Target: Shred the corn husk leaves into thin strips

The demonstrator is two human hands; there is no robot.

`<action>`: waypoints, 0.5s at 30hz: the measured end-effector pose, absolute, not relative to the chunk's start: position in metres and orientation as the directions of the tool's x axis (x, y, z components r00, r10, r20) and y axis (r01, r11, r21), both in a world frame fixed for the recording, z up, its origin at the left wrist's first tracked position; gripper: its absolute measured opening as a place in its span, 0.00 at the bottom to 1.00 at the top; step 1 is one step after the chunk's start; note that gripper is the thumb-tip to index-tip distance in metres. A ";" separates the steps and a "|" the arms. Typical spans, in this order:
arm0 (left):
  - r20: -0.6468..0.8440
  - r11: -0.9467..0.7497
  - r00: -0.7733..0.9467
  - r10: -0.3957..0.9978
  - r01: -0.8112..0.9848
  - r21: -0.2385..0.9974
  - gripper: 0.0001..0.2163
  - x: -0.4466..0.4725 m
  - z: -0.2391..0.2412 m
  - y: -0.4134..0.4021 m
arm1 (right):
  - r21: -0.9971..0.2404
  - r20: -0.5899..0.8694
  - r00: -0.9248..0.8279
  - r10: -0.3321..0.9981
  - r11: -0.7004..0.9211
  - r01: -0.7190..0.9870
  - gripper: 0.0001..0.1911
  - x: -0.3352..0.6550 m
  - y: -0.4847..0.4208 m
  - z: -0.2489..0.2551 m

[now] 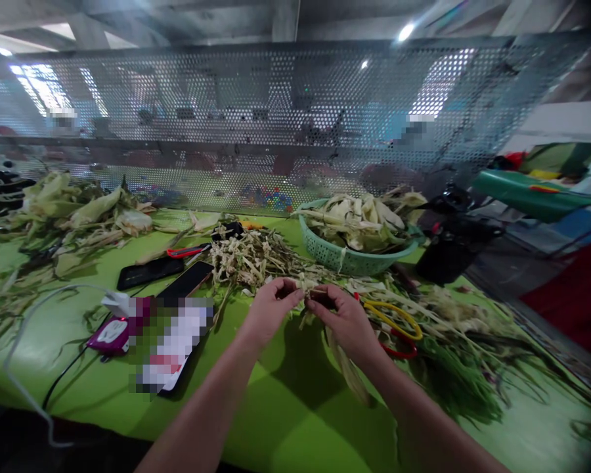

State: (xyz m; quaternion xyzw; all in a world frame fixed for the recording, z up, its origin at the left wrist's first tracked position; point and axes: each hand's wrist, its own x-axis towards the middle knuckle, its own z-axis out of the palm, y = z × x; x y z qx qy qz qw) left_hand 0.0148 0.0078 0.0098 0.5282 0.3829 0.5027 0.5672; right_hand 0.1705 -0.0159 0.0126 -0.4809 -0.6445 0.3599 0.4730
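Observation:
My left hand (pixel 274 304) and my right hand (pixel 343 320) meet over the green table. Between their fingertips is a small knotted piece of pale dried corn husk (pixel 306 286); both hands pinch it. A longer husk strip (pixel 347 371) hangs down below my right hand toward the tabletop. Just beyond my left hand lies a heap of small knotted husk pieces (pixel 256 255). Scissors with yellow and red handles (pixel 396 322) rest beside my right hand, their blades hidden. Green netting or string (pixel 456 381) lies farther right.
A green plastic basket (pixel 342 257) full of husks stands behind the hands. More husks (pixel 73 210) pile up at left. Phones (pixel 187 282), a purple power strip (pixel 111 335) and cables lie left. A black container (pixel 446 253) stands right. A perforated metal screen (pixel 276 105) borders the back.

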 end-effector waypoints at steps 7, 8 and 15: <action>0.037 0.009 0.212 0.977 -0.213 0.977 0.11 0.015 0.011 0.005 | -0.883 0.277 -0.101 0.956 0.295 0.364 0.09 0.170 -0.016 0.010; 0.040 0.004 0.210 0.977 -0.208 0.978 0.11 0.015 0.011 0.005 | -0.891 0.277 -0.102 0.955 0.295 0.345 0.10 0.170 -0.016 0.010; 0.132 -0.104 0.206 0.970 -0.142 0.984 0.10 0.017 0.005 0.008 | -0.920 0.279 -0.025 0.960 0.275 0.279 0.14 0.170 -0.017 0.014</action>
